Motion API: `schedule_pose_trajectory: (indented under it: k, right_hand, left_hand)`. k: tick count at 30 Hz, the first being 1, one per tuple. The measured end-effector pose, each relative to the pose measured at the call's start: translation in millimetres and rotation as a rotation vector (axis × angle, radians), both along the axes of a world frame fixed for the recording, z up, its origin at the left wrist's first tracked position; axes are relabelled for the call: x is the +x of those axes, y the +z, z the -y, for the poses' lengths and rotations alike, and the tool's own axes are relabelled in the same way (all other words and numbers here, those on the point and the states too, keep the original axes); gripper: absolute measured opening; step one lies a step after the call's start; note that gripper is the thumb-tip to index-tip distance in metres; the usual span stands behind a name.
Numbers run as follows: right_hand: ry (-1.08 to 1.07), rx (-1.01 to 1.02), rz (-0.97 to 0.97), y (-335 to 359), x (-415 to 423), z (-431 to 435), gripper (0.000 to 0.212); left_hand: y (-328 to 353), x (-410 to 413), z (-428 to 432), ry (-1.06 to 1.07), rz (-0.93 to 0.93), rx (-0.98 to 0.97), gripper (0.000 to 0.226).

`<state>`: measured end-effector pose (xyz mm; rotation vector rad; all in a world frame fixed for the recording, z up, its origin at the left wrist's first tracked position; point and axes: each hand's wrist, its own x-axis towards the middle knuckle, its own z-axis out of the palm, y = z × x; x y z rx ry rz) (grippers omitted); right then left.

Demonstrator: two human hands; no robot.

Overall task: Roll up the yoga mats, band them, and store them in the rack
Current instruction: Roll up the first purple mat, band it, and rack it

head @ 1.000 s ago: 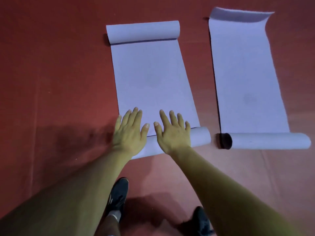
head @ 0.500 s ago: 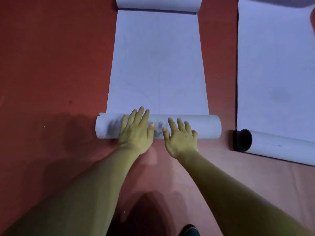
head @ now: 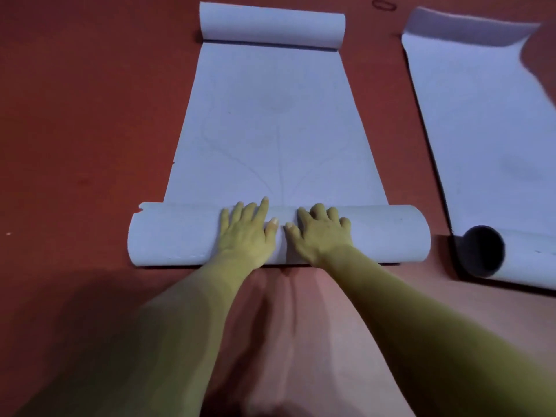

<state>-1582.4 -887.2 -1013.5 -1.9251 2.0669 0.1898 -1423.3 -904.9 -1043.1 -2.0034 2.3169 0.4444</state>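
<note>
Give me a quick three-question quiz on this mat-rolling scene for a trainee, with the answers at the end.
1. True or false: the left hand and the right hand both press on the near roll of the left mat.
2. Where does the band lie? A) on the floor beyond the mats; B) around the near roll; C) in the right hand.
3. Short answer: which end of the right mat is rolled into a tube?
Key: 1 true; 2 A; 3 the near end.
</note>
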Motion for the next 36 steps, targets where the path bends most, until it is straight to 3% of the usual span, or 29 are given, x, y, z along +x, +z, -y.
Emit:
schedule_pose_trajectory:
  k: [3, 7, 13, 20, 26, 30, 36]
  right_hand:
    - [-0.044, 0.004, 0.055, 4, 7, -28, 0.051]
    - [0.016, 0.040, 0.084, 4, 1, -79, 0.046]
    - [0.133, 0.002, -0.038, -13, -14, -114, 0.056]
    - [0.185, 0.158, 0.073, -11, -34, -173, 0.060]
    - [0.107, 0.185, 0.154, -10, -45, -199, 0.048]
    - [0.075, 0.298, 0.099, -12, -30, -193, 0.053]
    - [0.206, 0.477, -0.077, 11, -7, -204, 0.051]
  left_hand:
    - [3, 5, -39, 0.009, 0.047, -0.049, 0.082]
    - [3, 11, -79, 0.028, 0.023, 0.013, 0.054]
    - [-4, 4, -124, -0.007, -0.041, -0.001, 0.072]
    - [13, -14, -174, 0.140, 0.023, 0.206, 0.044]
    - [-12, -9, -242, 0.074, -0.037, -0.064, 0.053]
    - [-34, 5, -240, -0.035, -0.024, -0.231, 0.048]
    - [-31, 12, -261, -0.085, -0.154, -0.133, 0.064]
